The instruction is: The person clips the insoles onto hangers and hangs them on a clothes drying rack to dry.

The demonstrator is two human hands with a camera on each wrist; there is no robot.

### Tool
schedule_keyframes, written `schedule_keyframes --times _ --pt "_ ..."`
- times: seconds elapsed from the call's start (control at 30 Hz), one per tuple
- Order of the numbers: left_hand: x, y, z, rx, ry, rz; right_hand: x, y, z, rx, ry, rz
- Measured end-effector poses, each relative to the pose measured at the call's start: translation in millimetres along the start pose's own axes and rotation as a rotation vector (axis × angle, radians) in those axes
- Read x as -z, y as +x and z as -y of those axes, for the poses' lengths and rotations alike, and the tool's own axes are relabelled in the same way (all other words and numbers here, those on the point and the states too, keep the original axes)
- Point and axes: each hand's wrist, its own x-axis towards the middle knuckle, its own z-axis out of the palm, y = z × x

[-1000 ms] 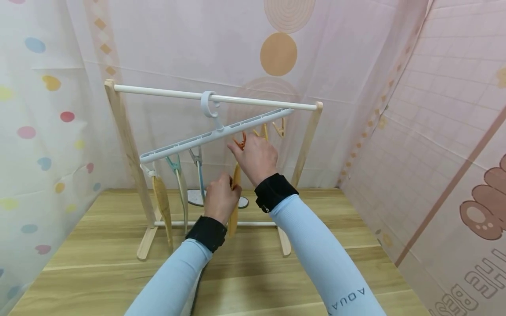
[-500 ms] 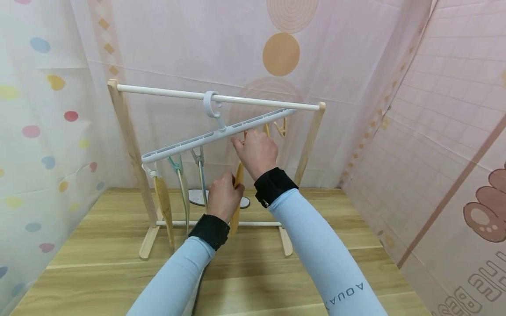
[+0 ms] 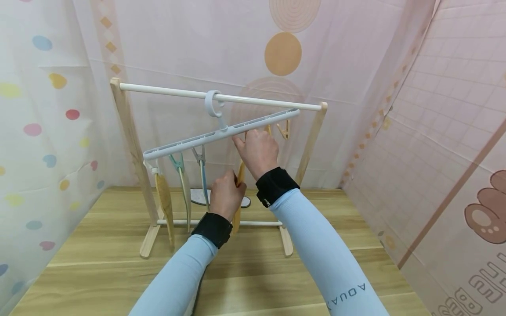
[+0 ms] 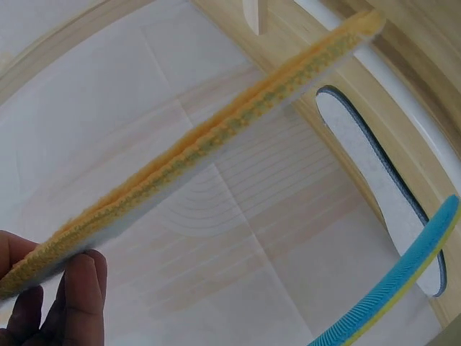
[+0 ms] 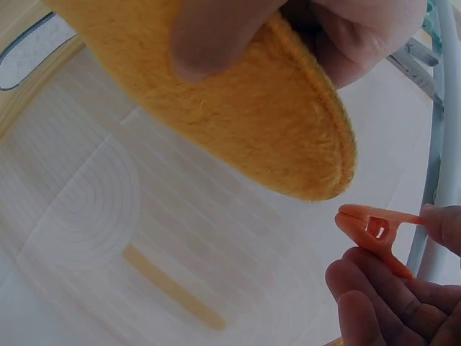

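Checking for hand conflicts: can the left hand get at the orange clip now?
Probably not while loaded: the left hand pinches the yellow insole and the right hand holds the orange clip. Nothing visible sits between insole and clip.

Both forearms [image 3: 328, 254] reach forward, the right grip [image 3: 258, 151] higher than the left grip [image 3: 227, 194], each pinching.

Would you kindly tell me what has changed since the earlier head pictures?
The right hand has risen slightly toward the hanger, now mostly covering the orange clip there. The left hand has lifted its yellow insole slightly, still gripping it. Three clipped insoles hang as before.
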Motion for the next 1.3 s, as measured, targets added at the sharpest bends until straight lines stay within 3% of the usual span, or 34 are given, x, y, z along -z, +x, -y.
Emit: schedule_keyframes --times 0.63,1.07,1.3 --pt "-2.2 3.8 -7.7 -0.020 -0.004 -0.007 5 -2 -2 0.018 0.085 -0.013" --pt "-2.3 3.3 -10.5 -0.040 -0.010 -0.022 0 -5 -4 0.034 0.060 -0.032" --pt "4.3 8.5 -16.4 -0.100 0.005 -0.064 0 -6 -1 0.044 0.065 -0.057"
